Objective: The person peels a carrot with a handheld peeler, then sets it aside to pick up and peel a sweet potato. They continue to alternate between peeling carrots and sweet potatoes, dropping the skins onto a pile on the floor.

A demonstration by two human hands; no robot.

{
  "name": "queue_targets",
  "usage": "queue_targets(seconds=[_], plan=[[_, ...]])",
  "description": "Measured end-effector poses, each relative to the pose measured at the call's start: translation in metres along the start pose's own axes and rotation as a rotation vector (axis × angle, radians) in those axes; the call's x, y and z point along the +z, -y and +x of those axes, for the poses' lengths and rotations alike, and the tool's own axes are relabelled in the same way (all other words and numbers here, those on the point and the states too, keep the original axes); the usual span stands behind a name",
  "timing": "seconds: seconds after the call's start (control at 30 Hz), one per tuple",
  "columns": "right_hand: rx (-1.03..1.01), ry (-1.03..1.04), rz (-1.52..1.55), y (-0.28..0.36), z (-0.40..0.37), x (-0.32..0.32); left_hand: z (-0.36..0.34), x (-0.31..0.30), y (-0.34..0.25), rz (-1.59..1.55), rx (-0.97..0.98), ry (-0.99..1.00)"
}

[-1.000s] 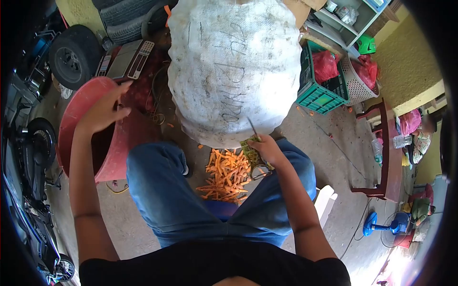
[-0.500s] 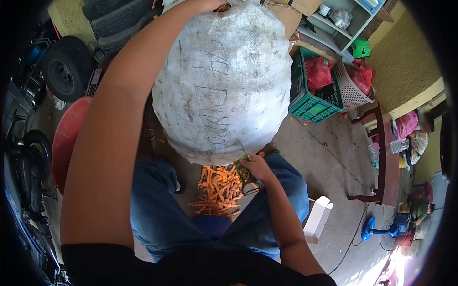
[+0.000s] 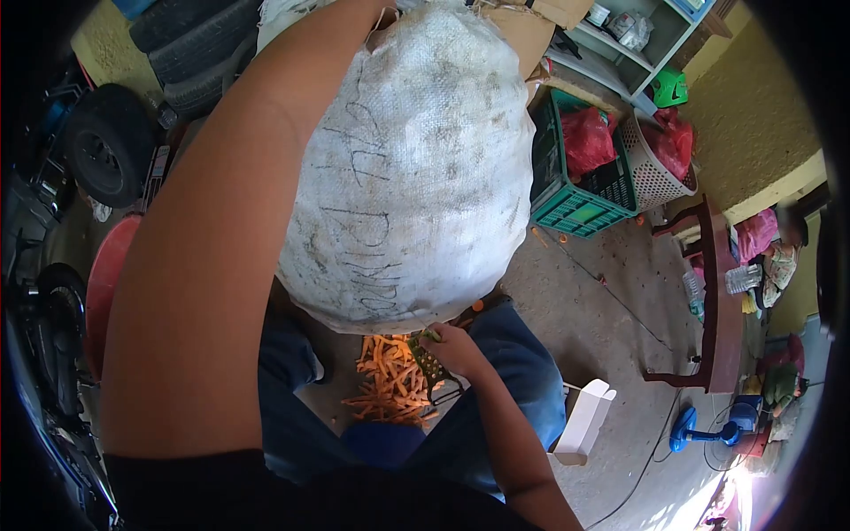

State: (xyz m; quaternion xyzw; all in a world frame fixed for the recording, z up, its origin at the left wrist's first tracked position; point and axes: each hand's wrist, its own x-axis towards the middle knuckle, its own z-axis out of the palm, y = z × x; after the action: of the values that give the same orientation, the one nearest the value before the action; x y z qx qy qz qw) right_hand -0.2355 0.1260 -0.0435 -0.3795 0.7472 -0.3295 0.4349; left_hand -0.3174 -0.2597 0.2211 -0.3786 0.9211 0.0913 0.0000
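right hand (image 3: 450, 348) closed round a green strip (image 3: 421, 356); left hand (image 3: 382, 19) (partly hidden) at the white sack's (image 3: 412, 177) top edge, grip unclear.

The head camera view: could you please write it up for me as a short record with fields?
main object: bulging white sack with dark handwriting
left arm: reaches to the sack's top; grip cut off by the picture's edge
right hand: holds a green patterned item near the sack's lower edge
between the legs: heap of orange pieces
right side: green crate, white basket, white box, blue fan
left side: red tub
unclear: the sack's contents
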Motion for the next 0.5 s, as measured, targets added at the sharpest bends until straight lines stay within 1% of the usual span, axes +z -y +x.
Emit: queue_targets(seconds=[0.07, 0.3, 0.37, 0.47, 0.5], plan=[[0.047, 0.09, -0.15, 0.006, 0.001, -0.002, 0.002, -0.001, -0.002, -0.009, -0.007, 0.009], [0.041, 0.062, -0.168, 0.009, -0.003, -0.003, 0.004, -0.003, -0.002, -0.03, -0.021, 0.018], [0.042, 0.064, -0.111, 0.004, -0.004, 0.001, 0.007, -0.002, -0.003, -0.038, -0.03, 0.024], [0.029, 0.055, -0.166, 0.004, -0.005, 0.003, 0.013, -0.003, -0.006, -0.043, -0.04, 0.028], [0.033, 0.067, -0.129, 0.004, -0.003, 0.003, 0.014, -0.003, -0.006, -0.044, -0.045, 0.031]])
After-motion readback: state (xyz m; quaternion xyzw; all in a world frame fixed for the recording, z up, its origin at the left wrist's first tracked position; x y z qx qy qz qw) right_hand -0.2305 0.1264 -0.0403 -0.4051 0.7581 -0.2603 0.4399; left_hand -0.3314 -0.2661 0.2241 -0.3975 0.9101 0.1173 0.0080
